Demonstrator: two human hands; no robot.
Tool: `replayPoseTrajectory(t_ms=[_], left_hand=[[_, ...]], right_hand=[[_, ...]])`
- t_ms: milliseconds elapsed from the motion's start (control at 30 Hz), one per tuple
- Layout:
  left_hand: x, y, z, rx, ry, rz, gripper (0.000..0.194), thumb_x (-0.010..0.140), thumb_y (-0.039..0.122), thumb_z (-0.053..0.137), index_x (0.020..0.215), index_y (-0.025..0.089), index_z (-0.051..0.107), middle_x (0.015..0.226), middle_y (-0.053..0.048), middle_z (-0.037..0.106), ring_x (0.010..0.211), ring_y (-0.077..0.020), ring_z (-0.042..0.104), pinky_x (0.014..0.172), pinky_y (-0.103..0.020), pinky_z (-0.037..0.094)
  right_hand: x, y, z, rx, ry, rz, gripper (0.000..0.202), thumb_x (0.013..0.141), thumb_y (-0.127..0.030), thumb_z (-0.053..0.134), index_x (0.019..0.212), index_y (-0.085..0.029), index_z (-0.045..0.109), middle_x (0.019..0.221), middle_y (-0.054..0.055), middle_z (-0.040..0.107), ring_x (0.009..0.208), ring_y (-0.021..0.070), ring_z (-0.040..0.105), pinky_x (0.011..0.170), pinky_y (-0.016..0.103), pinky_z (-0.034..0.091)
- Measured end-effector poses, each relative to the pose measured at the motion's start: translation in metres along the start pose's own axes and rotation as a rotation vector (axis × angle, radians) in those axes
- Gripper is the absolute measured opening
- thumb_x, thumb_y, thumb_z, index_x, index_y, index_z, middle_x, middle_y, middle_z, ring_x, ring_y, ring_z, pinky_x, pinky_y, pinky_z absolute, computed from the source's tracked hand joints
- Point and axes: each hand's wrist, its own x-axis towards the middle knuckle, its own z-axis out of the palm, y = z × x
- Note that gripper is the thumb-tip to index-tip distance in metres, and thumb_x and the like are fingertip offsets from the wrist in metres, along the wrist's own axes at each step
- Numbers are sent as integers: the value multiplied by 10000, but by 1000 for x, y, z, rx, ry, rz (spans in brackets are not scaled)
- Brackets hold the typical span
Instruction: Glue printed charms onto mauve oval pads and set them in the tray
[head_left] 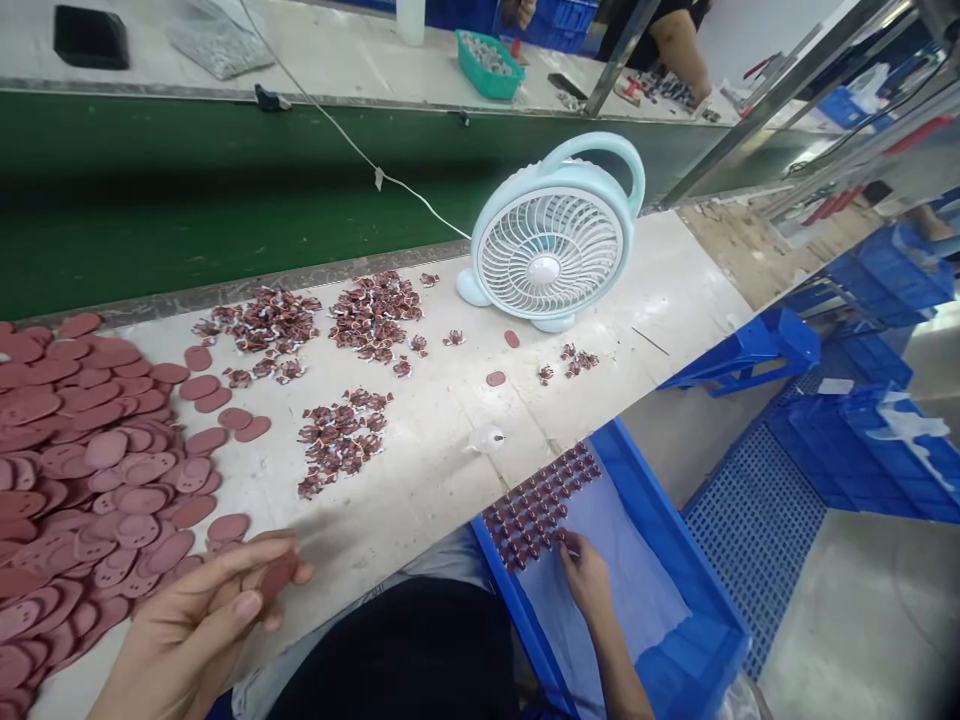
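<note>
Your left hand [202, 620] pinches a matt, reddish-brown oval disc [279, 575] that looks like smooth rubber or fibre. The counter [450, 440] under it is pale, scuffed and dull. Your right hand [585, 580] touches small glossy, metallic-looking pieces [536, 510] laid on smooth white paper-like sheet [622, 570] in a shiny blue plastic crate [675, 530]. The fan [555, 240] is smooth pale plastic.

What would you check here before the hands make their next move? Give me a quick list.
1. Left hand holds a brown disc in its fingers: ok.
2. Right hand is at the rows of small parts in the blue bin: ok.
3. Rows lie neat on the liner: ok.
4. Disc pile lies close to the left hand: ok.
5. Right hand's fingers grip a part: cannot tell.
</note>
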Motion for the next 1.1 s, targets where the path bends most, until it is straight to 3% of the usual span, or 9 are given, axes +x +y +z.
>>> replayPoseTrajectory(t_ms=[100, 267, 567, 667, 733, 800, 867, 967, 1100], left_hand=[[-1, 1, 1, -46, 29, -24, 360, 555, 427, 916, 871, 289, 814, 997, 1, 789, 883, -280, 715, 550, -220, 554], [-1, 6, 0, -24, -3, -74, 286, 615, 407, 882, 876, 310, 815, 1087, 14, 809, 934, -291, 733, 635, -262, 589], [1, 2, -3, -109, 12, -98, 369, 574, 442, 911, 898, 300, 810, 976, 0, 830, 861, -233, 759, 631, -192, 623], [-2, -2, -2, -187, 30, -118, 410, 543, 401, 938, 910, 269, 809, 987, -31, 827, 821, -229, 756, 580, -193, 613], [-6, -4, 4, -248, 20, -144, 389, 573, 375, 931, 920, 250, 809, 1010, -57, 823, 821, -219, 752, 560, -178, 591], [-12, -5, 15, -302, -45, -179, 354, 626, 358, 907, 939, 224, 809, 1045, -89, 815, 832, -214, 749, 569, -175, 578], [-17, -7, 27, -335, -149, -222, 330, 674, 352, 883, 957, 201, 806, 1074, -114, 806, 840, -211, 748, 597, -184, 576], [-23, -9, 41, -416, -314, -265, 283, 734, 321, 849, 980, 190, 797, 1115, -120, 793, 847, -189, 749, 656, -193, 581], [-26, -16, 43, -549, -439, -273, 228, 803, 247, 794, 1021, 180, 784, 1131, -130, 787, 884, -173, 755, 719, -188, 589]], right_hand=[[1, 2, 1, 189, -91, 14, 233, 934, -365, 623, 1056, -172, 666, 1042, 40, 707, 898, 171, 687, 775, 353, 600], [-1, -4, -4, 409, -110, 67, 214, 926, -345, 638, 1028, -158, 664, 993, 29, 703, 856, 159, 683, 733, 332, 596], [-8, -54, -23, 719, -39, 216, 118, 898, -248, 682, 851, -140, 668, 765, -35, 673, 620, 84, 626, 547, 214, 533], [-13, -87, -36, 850, -26, 230, 95, 772, -202, 786, 801, -162, 705, 687, -50, 669, 571, 97, 621, 491, 189, 488], [-21, -118, -43, 964, -72, 231, 131, 720, -255, 816, 772, -183, 720, 612, -57, 643, 525, 107, 599, 453, 181, 461], [-32, -156, -45, 1092, -199, 232, 204, 780, -393, 754, 789, -191, 723, 563, -65, 591, 479, 87, 537, 422, 163, 437], [-42, -197, -42, 1203, -407, 253, 431, 875, -558, 569, 896, -164, 745, 564, -66, 532, 425, 57, 436, 333, 125, 318], [-45, -253, -33, 1313, -670, 280, 593, 945, -567, 390, 1032, -99, 743, 609, -72, 481, 447, 6, 389, 347, 39, 134], [-32, -301, -26, 1438, -852, 288, 694, 978, -506, 169, 1066, -88, 717, 648, -91, 428, 467, -41, 391, 414, 7, 68]])
